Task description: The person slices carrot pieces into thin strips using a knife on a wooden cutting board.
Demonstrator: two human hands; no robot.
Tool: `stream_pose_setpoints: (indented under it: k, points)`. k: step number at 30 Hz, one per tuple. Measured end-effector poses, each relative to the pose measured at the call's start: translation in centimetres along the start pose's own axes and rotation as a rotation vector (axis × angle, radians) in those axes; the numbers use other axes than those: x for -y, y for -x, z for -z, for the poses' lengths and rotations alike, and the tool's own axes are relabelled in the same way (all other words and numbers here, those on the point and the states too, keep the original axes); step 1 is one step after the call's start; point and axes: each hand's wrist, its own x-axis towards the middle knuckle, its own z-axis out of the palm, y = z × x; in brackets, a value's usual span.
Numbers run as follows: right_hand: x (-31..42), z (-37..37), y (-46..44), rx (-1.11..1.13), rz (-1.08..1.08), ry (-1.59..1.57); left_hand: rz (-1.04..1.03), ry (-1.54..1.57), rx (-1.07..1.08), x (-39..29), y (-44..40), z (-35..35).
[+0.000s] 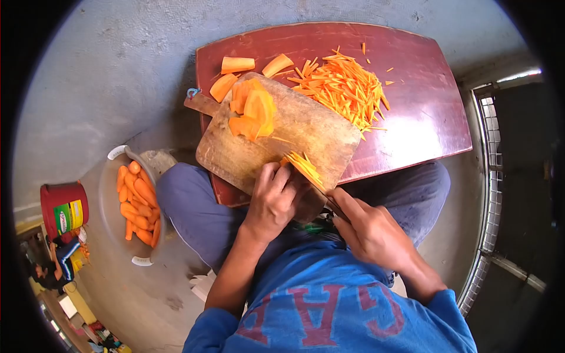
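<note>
My right hand [374, 229] is wrapped round the handle of a knife [310, 179], its blade slanting across the near edge of a wooden cutting board [318, 132]. Beside the blade, my left hand [273, 197] is closed, its curled fingers pressing on carrot slices that are mostly hidden beneath them. Fresh carrot strips [306, 167] lie along the blade's far side. Wide, thin carrot slices [253, 109] overlap near the board's handle. Past the board's far edge is a heap of carrot sticks [347, 88].
The board rests on a dark red table [412, 65]. Peeled carrot chunks [238, 65] lie behind its handle. On the floor at left stand a tub [110, 206] of whole carrots and a red bucket [50, 212]. Another person [56, 265] is at far left; a screened door [491, 147] is at right.
</note>
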Motion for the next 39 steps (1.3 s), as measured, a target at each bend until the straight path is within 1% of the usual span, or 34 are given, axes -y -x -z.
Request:
stream_pose_setpoints:
  k: [2, 5, 8, 11, 14, 17, 20, 23, 26, 29, 32, 35, 39]
  points:
    - [0.2, 0.0, 1.1, -0.016, -0.049, -0.016, 0.011, -0.014, -0.034, -0.2, -0.1, -0.2]
    - [-1.5, -1.2, -1.5, -0.053, 0.067, 0.000, 0.006, -0.001, -0.006, -0.3, -0.1, 0.1]
    - [-1.2, -0.9, -2.6, -0.022, 0.009, -0.031, 0.024, -0.032, 0.014, -0.5, 0.0, 0.2]
    - [-0.5, -0.1, -0.9, -0.035, 0.070, -0.017, 0.032, 0.001, 0.024, -0.1, 0.3, 0.0]
    - [0.2, 0.0, 0.5, -0.025, 0.012, 0.025, 0.010, 0.006, -0.009, -0.1, 0.1, -0.1]
    - [0.6, -0.3, 0.7, -0.024, -0.015, 0.051, -0.025, 0.008, 0.003, 0.0, 0.0, 0.3]
    - [-1.3, -2.0, -2.0, -0.059, 0.096, 0.048, 0.031, -0.018, 0.072, 0.0, 0.6, 0.2]
    - [-1.4, -1.4, -2.6, -0.059, 0.110, 0.057, 0.069, -0.016, 0.075, -0.6, 0.3, 0.4]
    - [0.1, -0.2, -0.3, -0.031, 0.054, 0.028, 0.044, 0.013, 0.022, -0.6, 0.2, 0.4]
    - [0.7, -0.2, 0.8, -0.028, 0.035, 0.056, 0.017, 0.011, 0.020, -0.3, 0.3, 0.5]
    - [-0.3, -1.3, -1.0, -0.045, 0.085, 0.058, 0.009, 0.012, 0.040, -0.2, 0.1, 0.9]
    - [-1.2, -2.2, -2.6, -0.073, 0.152, 0.066, 0.076, 0.026, 0.082, -0.4, 0.5, 0.9]
    - [0.5, -0.6, -0.2, -0.005, 0.038, 0.070, 0.011, 0.044, 0.017, -0.1, 0.5, 0.5]
